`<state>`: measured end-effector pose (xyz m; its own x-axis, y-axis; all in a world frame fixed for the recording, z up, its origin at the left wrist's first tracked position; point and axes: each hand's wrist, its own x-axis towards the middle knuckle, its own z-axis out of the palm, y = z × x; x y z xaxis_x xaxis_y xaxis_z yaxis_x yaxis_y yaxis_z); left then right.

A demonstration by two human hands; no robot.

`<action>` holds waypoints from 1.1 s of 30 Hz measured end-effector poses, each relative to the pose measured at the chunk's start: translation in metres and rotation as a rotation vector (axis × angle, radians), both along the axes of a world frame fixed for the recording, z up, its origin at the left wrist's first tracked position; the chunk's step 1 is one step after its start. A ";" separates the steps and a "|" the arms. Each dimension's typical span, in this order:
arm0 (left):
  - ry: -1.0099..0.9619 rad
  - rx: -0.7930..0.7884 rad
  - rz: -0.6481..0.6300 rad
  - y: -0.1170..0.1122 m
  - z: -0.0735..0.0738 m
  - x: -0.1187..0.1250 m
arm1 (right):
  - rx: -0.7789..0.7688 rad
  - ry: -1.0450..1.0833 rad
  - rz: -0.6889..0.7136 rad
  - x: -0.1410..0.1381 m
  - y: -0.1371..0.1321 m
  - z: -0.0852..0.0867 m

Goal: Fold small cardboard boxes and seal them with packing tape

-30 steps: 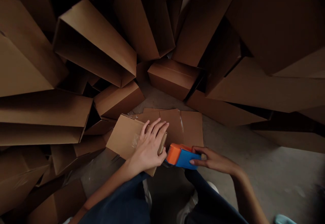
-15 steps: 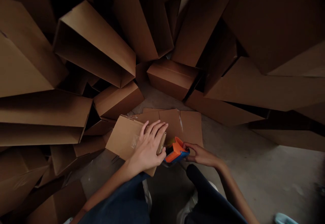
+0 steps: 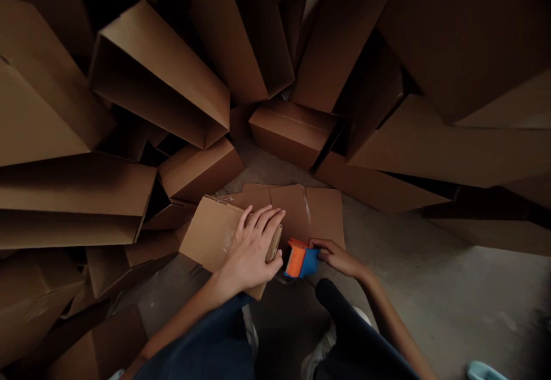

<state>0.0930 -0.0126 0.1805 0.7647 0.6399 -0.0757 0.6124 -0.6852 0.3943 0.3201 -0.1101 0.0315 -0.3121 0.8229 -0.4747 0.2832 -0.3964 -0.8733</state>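
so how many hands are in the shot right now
2. The left hand lies flat on a small cardboard box at bottom centre; the right hand, just right of it, grips an orange and blue tape dispenser. No others show.

Small box (image 3: 209,232): its near right end lies under the left hand (image 3: 251,252).
Tape dispenser (image 3: 301,259): blue rear covered by the right hand (image 3: 338,257); its roll cannot be seen.
Stacked boxes (image 3: 159,76): cut off by the top, left and right edges (the gaps between them are lost in shadow).
Pale blue object (image 3: 485,371): lower right corner, cut by the bottom edge, too little shows to tell.
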 end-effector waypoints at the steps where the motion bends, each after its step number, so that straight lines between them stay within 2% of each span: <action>1: -0.001 -0.001 0.001 0.000 0.000 0.000 | -0.003 0.012 -0.005 -0.002 0.001 -0.003; 9: 0.002 0.003 0.000 -0.001 0.001 0.000 | 0.014 0.013 -0.064 -0.026 0.006 -0.016; 13: 0.002 0.002 0.004 -0.001 0.000 0.001 | 0.031 -0.018 -0.142 -0.036 0.006 -0.022; 20: 0.007 0.021 -0.004 -0.001 0.001 0.002 | 0.052 -0.019 -0.212 -0.041 0.002 -0.031; 28: 0.000 0.042 0.003 -0.001 -0.001 0.001 | 0.058 0.027 -0.201 -0.035 0.001 -0.024; 33: -0.001 0.044 0.001 0.002 -0.002 0.000 | 0.090 -0.052 -0.164 -0.025 0.000 -0.014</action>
<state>0.0927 -0.0110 0.1789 0.7639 0.6436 -0.0468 0.6129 -0.7010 0.3646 0.2955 -0.1098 0.0172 -0.1469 0.9005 -0.4092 0.2666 -0.3624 -0.8931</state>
